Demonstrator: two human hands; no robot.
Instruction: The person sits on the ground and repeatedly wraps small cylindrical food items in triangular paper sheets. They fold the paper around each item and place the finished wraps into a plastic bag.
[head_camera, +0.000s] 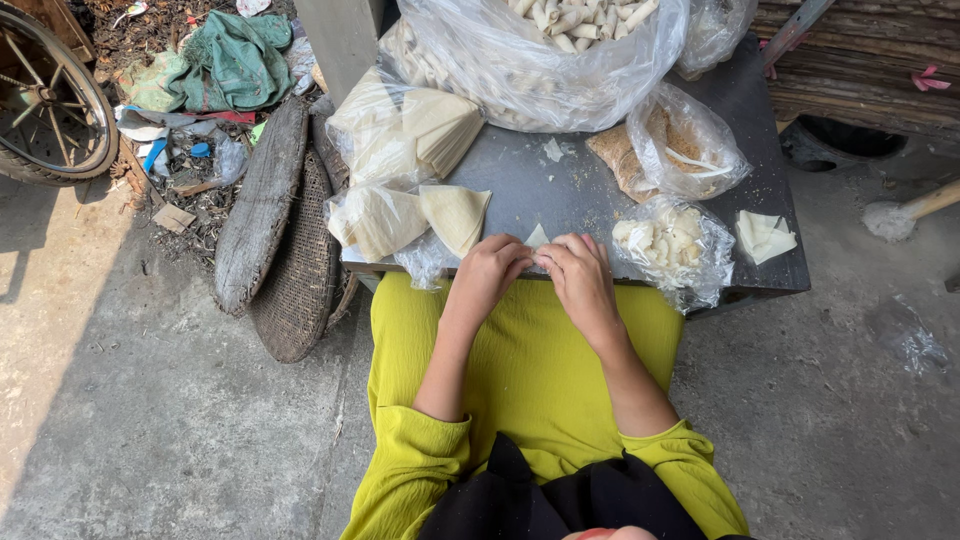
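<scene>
Pastry wrapper, a thin pale triangle, sits at the near edge of the dark table, pinched between both hands; it looks light, limp and easily torn, best gripped by its edges. Left hand and right hand curl knuckles-up, fingertips closed on it, forearms resting over the lap.

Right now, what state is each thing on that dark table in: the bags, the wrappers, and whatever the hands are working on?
Small wrapper piece: pinched between both hands at the table edge.
Left hand: fingers curled on the wrapper.
Right hand: fingers curled on the wrapper.
Big plastic bag of rolls: open, full.
Bag of filling: open.
Bag of crumbs: open.
Stacked wrappers: folded, partly bagged.
Loose wrappers: lying bare on the table.
</scene>
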